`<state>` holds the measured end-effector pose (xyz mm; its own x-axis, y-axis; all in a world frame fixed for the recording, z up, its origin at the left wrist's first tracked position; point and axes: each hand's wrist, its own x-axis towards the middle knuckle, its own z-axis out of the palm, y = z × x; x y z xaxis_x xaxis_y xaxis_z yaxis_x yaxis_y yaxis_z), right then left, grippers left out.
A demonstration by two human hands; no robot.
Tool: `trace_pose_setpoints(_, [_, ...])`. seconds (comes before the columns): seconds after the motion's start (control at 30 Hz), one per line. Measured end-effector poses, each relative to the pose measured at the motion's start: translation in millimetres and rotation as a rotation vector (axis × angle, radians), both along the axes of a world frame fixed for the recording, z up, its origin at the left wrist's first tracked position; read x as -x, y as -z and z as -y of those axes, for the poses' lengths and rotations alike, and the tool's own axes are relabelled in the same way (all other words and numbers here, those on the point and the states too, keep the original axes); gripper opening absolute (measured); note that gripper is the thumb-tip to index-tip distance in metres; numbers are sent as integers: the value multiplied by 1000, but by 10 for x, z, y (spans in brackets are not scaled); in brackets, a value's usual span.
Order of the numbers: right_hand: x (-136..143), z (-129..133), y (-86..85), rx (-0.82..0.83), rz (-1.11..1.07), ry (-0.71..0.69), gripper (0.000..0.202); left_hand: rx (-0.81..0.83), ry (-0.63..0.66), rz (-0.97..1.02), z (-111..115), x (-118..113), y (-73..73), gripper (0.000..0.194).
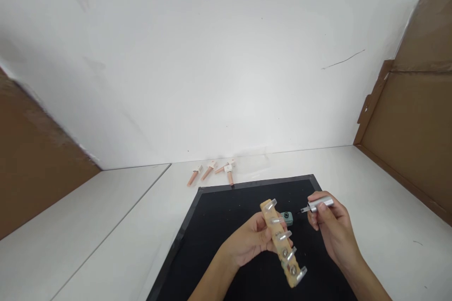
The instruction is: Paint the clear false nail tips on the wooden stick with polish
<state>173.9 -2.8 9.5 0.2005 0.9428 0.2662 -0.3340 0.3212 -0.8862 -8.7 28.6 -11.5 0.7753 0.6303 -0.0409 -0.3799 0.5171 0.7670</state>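
My left hand [252, 240] is closed around a pale wooden strip [273, 226], tilted over a black mat. Several clear nail tips [283, 235] stick out along its face. Just behind the strip shows a small green nail polish bottle [288, 219] with a dark round mouth toward me; whether my left fingers grip it too is hidden. In my right hand [334, 223] is a silver nail polish brush cap [320, 204], held between thumb and fingers. Its thin brush [302, 210] points left at the bottle's mouth, a little apart from it.
The black mat [208, 225] lies on a white table [116, 225]. Several pinkish tubes with white tops [193, 176] lie beyond its far edge, beside a clear plastic piece [252, 163]. A white wall [226, 70] rises behind; brown cardboard panels [413, 146] stand at both sides.
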Motion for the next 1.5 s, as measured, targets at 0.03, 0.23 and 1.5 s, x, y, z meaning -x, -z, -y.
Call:
trace_pose_setpoints(0.03, [3,-3,-8,10,-21,-5,25,-10,-9,28,-3,-2,0,29])
trace_pose_setpoints(0.23, [15,6,-46,48,-74,-27,29,-64,-73,66,-1,6,-1,25])
trace_pose_setpoints(1.5, [13,33,-50,-17,-20,-147,33,-88,-91,175,-17,-7,-37,31])
